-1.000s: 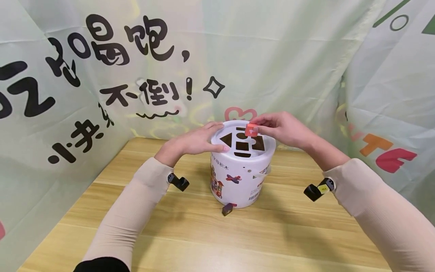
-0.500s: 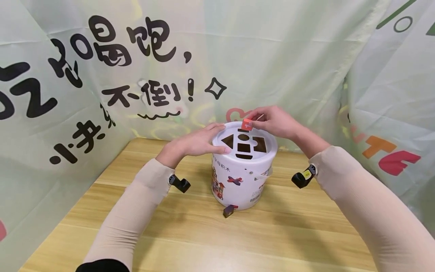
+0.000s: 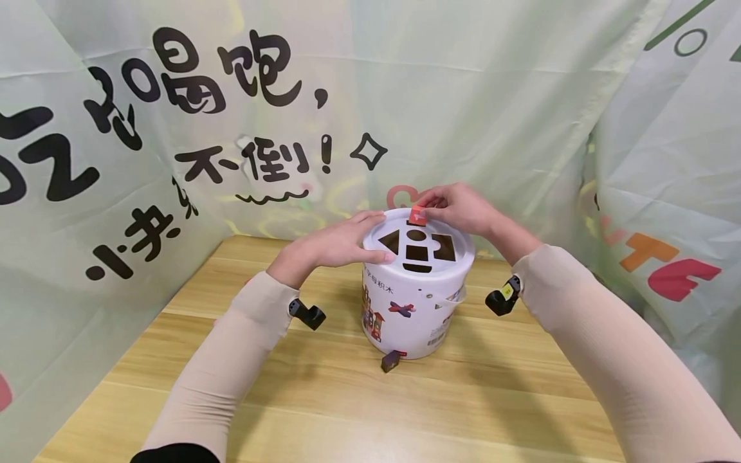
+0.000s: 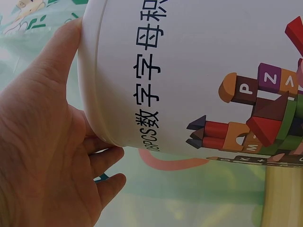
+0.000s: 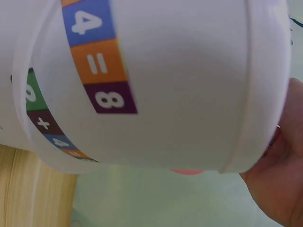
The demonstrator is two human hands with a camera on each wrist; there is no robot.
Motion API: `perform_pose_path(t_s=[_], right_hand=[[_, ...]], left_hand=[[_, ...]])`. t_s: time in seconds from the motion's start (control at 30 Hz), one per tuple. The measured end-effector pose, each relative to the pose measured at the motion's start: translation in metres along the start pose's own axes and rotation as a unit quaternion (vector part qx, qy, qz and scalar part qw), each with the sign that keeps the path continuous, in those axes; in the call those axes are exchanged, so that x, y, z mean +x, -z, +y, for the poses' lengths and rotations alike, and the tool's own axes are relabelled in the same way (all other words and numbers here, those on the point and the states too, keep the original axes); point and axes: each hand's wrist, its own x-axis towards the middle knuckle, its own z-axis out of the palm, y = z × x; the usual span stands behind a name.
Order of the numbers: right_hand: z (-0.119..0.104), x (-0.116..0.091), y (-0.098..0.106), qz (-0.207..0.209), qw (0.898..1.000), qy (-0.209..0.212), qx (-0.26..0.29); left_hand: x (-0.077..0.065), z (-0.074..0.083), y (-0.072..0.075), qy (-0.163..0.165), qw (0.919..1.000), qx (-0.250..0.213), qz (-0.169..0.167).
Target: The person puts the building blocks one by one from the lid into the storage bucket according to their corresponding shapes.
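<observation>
A white toy-block bucket [image 3: 405,328] stands upright on the wooden table, its lid [image 3: 448,265] pierced by several shaped holes. My left hand [image 3: 336,244] grips the lid's rim at the left, thumb at the front edge and fingers toward the back. In the left wrist view the fingers [image 4: 106,161] bend in near the rim. Over the slot at the far side of the lid, my right hand [image 3: 460,209] pinches a small red block [image 3: 417,216] with a white mark. The bucket's wall hides the right fingertips and block in the right wrist view.
A small dark block [image 3: 390,361] lies on the table [image 3: 324,399] against the bucket's front base. The bucket's handle [image 3: 461,296] hangs at its right. Printed fabric curtains [image 3: 475,96] stand close behind and at both sides.
My right hand has moved left and slightly down with the red block, from above the lid's right side to its far slot. The left hand stays on the rim.
</observation>
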Motion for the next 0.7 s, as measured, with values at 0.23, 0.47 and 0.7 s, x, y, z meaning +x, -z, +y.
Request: perform_pose_path(t_s=[0.23,0.47,0.7], right_hand=[[-0.0003,0.0019,-0.0071,0.006,1.000,0.004,-0.019],[-0.0013,0.0003,-0.0091,-0.002,0.999,0.006,-0.054],[-0.0019,-0.0025,-0.0066,-0.006,0.999,0.006,-0.047]], left_hand=[[0.0003,0.0013,0.0002,-0.001,1.0000,-0.001,0.004],[0.0006,0.0015,-0.0006,-0.006,1.0000,-0.002,0.004],[0.0003,0.0004,-0.0005,-0.003,1.0000,-0.001,0.003]])
